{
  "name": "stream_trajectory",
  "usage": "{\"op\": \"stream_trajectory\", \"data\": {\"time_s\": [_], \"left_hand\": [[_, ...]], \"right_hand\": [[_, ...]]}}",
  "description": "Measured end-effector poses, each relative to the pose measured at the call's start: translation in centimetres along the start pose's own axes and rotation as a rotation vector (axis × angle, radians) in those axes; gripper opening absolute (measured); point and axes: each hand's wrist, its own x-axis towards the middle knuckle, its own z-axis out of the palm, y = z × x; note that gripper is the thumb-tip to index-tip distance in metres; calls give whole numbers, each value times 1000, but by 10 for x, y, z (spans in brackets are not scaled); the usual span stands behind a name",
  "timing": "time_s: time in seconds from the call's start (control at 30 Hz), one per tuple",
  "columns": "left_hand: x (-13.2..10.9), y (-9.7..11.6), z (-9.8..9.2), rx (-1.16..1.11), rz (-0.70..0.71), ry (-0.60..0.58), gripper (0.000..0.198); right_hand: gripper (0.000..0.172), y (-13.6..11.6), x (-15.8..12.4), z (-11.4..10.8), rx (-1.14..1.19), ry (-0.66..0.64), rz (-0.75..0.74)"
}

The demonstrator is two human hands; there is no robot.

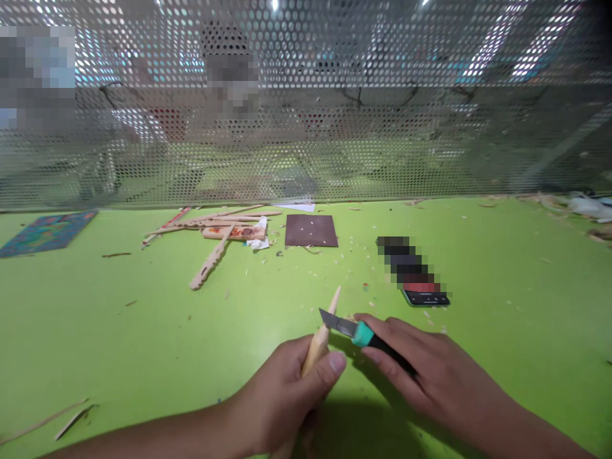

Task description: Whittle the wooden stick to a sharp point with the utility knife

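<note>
My left hand (296,389) is wrapped round a pale wooden stick (317,349), whose tapered tip points up and away from me. In my right hand (421,363) is a utility knife (364,335) with a teal collar and a dark handle. Its grey blade lies across the stick just below the thin tip and points left. A small shaving shows by the right index finger. Part of the stick is hidden inside my left hand.
Carved sticks (210,258) and a stained wooden piece (234,233) lie at the back left. Behind the stick is a dark square sheet (312,231); a phone (428,298) rests to the right. A perforated metal screen (306,146) borders the green table (143,338). Shavings are scattered about.
</note>
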Motion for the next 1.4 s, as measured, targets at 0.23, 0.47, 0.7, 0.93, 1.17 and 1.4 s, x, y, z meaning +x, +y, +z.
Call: {"op": "stream_trajectory", "data": {"time_s": [0.23, 0.47, 0.7, 0.93, 1.17, 1.4], "left_hand": [[-1, 6, 4, 37, 95, 51, 45], [4, 0, 10, -17, 94, 79, 44], [1, 8, 10, 144, 90, 143, 47], [-3, 12, 9, 187, 12, 131, 49], [-5, 14, 8, 151, 44, 80, 45], [-1, -2, 1, 70, -14, 57, 43]], "right_hand": [[42, -8, 3, -5, 119, -132, -61], [47, -13, -1, 3, 4, -21, -80], [47, -6, 2, 3, -56, 41, -11], [40, 6, 5, -4, 56, -5, 26], [37, 4, 5, -9, 161, -76, 25], [39, 8, 6, -9, 148, -90, 9]]}}
